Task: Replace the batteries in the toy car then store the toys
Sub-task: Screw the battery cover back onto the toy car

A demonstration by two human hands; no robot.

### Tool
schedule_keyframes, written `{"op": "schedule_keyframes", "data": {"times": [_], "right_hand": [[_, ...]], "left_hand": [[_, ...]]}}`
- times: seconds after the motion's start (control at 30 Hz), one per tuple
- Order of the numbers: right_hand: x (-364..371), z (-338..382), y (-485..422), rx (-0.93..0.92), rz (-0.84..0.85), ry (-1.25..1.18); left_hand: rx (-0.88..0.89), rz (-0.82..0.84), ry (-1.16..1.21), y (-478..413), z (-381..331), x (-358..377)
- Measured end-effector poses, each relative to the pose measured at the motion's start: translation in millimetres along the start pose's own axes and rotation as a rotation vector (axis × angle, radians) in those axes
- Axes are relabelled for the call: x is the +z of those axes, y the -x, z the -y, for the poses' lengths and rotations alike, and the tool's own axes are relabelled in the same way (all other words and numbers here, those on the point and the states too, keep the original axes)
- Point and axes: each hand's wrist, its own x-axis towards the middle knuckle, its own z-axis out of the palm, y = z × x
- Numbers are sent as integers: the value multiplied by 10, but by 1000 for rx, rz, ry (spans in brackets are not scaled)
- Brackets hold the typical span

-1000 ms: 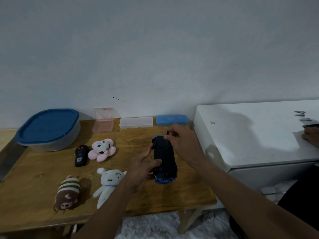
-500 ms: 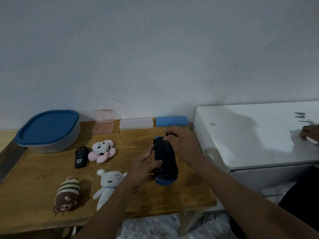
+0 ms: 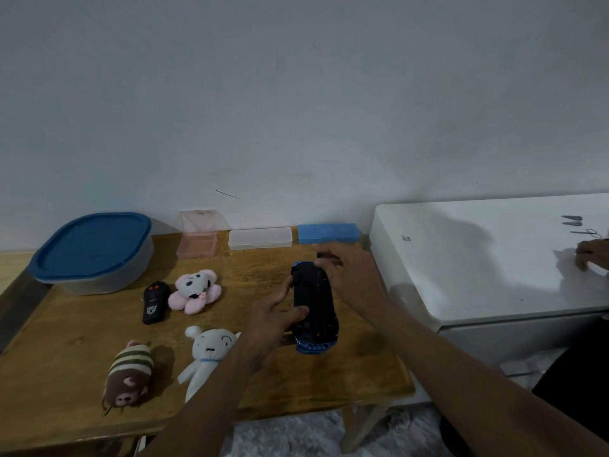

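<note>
While the nearest edge of the desk (image 3: 362,367) carries only two soft toys, a striped brown plush (image 3: 128,377) and a white plush (image 3: 207,354) lying side by side at the left, the work sits just behind them. The toy car (image 3: 316,311) is turned belly-up towards the desk's right end, black underside showing and blue nose pointing at the camera; whether it rests on the wood or is held just above it cannot be told. The left grip (image 3: 273,311) clasps it from the left flank, thumb laid across the underside. The right grip (image 3: 346,275) curls over the car's far end, fingertips down on the underside.

This looks like the battery step at its start: the hatch is being sought or worked loose, and no batteries are in sight. The next move likely calls for the left grip to hold the body steady while the right fingertips slide or pry the cover, and a slip could send it off the desk's edge.

Further back lie a black remote (image 3: 154,301) and a pink plush (image 3: 194,290), touching. Along the wall stand a blue-lidded tub (image 3: 95,245), a pink box (image 3: 197,235), a clear case (image 3: 260,238) and a blue case (image 3: 328,233); any of the three small ones may hold fresh cells, and the tub seems the place for storing toys.
</note>
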Motion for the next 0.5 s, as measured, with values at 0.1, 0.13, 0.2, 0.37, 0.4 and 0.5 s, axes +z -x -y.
{"op": "schedule_keyframes", "data": {"times": [0.1,0.13,0.2,0.37,0.4,0.5], "right_hand": [[4,11,-7,32,-17,-16],[7,11,-9,33,-27,-10],[13,12,-4,22,-36,-1],[30,9,9,-36,-74,57],[35,8,9,-50,-85,68],[58,-3,14,-94,-101,91]], "left_hand": [[1,-2,13,-5,0,-6],[2,2,17,-8,0,-8],[1,7,15,-12,-7,-11],[7,0,1,-25,5,-16],[6,1,6,-27,7,-18],[9,8,7,-36,-6,-21]]}}
